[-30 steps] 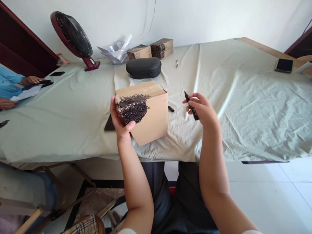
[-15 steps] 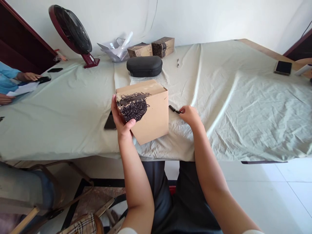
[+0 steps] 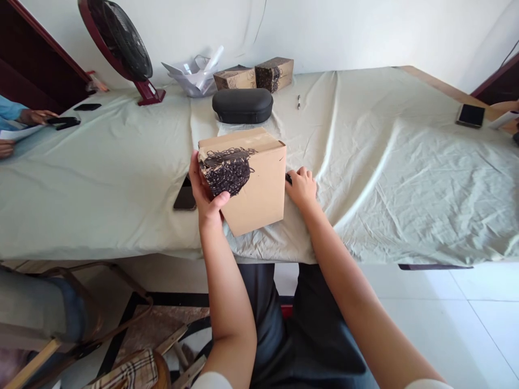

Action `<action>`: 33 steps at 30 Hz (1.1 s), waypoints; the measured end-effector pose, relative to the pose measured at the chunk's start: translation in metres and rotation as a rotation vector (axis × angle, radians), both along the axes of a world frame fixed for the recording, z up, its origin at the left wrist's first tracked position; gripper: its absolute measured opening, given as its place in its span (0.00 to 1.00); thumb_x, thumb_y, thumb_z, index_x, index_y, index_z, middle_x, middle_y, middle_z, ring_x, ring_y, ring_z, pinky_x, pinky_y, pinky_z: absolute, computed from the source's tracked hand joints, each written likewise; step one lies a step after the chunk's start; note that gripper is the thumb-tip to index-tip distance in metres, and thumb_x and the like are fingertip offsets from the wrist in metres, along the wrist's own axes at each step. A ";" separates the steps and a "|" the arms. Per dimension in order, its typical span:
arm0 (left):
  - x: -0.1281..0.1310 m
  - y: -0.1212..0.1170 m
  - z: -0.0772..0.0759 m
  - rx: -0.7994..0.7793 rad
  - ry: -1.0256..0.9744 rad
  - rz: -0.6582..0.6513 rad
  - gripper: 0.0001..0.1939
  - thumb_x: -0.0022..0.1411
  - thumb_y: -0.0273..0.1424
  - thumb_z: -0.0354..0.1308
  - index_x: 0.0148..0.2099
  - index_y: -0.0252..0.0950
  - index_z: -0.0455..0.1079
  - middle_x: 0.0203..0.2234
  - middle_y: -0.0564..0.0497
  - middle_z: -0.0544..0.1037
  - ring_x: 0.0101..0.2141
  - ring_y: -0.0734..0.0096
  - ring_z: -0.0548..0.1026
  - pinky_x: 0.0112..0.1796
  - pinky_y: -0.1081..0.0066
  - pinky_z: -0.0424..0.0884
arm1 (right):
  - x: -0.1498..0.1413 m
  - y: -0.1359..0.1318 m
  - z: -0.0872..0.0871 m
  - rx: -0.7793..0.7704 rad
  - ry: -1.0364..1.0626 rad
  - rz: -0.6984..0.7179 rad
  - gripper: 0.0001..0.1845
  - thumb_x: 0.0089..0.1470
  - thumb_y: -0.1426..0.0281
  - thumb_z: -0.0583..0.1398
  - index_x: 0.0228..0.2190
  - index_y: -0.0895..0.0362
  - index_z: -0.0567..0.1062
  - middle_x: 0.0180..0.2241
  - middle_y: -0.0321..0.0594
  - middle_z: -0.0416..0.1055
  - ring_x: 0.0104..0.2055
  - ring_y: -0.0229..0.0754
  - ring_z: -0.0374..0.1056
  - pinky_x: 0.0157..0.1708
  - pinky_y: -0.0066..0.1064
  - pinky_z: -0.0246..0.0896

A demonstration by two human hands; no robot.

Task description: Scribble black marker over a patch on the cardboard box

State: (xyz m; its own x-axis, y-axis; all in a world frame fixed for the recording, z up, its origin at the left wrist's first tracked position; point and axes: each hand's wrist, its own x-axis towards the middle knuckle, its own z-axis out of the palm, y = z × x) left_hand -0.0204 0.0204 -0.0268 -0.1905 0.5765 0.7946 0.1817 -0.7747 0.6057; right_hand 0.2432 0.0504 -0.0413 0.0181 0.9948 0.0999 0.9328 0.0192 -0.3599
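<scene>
One tabletop (image 3: pixel 405 189) under pale green cloth, contents listed from left to right.

Upper left edge: a co-worker's hand (image 3: pixel 38 116), a blue sleeve behind it, at a black object (image 3: pixel 64 122). Just beyond: a flat dark device (image 3: pixel 90 107).

Upper left: one maroon-framed fan (image 3: pixel 125 43), tilted on its base.

Left of centre: one dark phone (image 3: pixel 185 198), lying flat, just beside the left hand.

Upper centre: one clear bin (image 3: pixel 198 84) holding pale items; two small scribbled boxes (image 3: pixel 235 80), side by side; one black case (image 3: pixel 242 106) in front of them.

Centre: one left hand (image 3: pixel 208 202), grasping the left side of a brown carton (image 3: pixel 259 186), thumb across the front beside a dense black scribble (image 3: pixel 227 172). Whether the carton's base rests flat, cannot tell.

Right of centre: one right hand (image 3: pixel 302 188), fingers curled around a small dark object (image 3: pixel 288 178), mostly hidden, near the carton's right edge. Above: one slim pen (image 3: pixel 299 102).

Upper right: one black flat item (image 3: pixel 470 115).

Step in hand, by judgement: carton steadied, dark object handled beside it. The next move seems to call for a steady left hold and a secure right grip.
</scene>
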 end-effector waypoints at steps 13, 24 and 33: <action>0.012 -0.012 0.009 -0.096 -0.102 -0.093 0.60 0.45 0.62 0.74 0.75 0.50 0.57 0.74 0.43 0.65 0.74 0.39 0.63 0.74 0.51 0.60 | -0.013 0.003 -0.009 0.015 -0.160 -0.020 0.21 0.71 0.76 0.47 0.54 0.69 0.74 0.57 0.66 0.73 0.57 0.62 0.65 0.53 0.46 0.61; 0.014 0.002 -0.006 -0.184 -0.074 -0.015 0.69 0.44 0.71 0.66 0.79 0.51 0.44 0.77 0.42 0.58 0.75 0.40 0.62 0.71 0.52 0.65 | -0.002 -0.016 -0.009 0.380 0.331 0.125 0.35 0.73 0.51 0.41 0.64 0.59 0.68 0.64 0.58 0.69 0.68 0.65 0.62 0.72 0.67 0.46; 0.008 -0.024 0.003 -0.377 0.019 -0.095 0.63 0.54 0.76 0.49 0.82 0.54 0.39 0.79 0.52 0.56 0.77 0.52 0.57 0.73 0.57 0.61 | -0.006 -0.025 -0.025 -0.016 1.017 0.744 0.70 0.47 0.36 0.71 0.77 0.47 0.47 0.72 0.52 0.62 0.77 0.68 0.55 0.75 0.64 0.57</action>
State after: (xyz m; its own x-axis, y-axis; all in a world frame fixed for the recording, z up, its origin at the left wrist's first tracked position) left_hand -0.0127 -0.0038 -0.0238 -0.1090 0.8434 0.5262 0.1339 -0.5120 0.8485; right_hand 0.2377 0.0258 -0.0662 -0.4846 0.7982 0.3578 -0.0008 0.4087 -0.9127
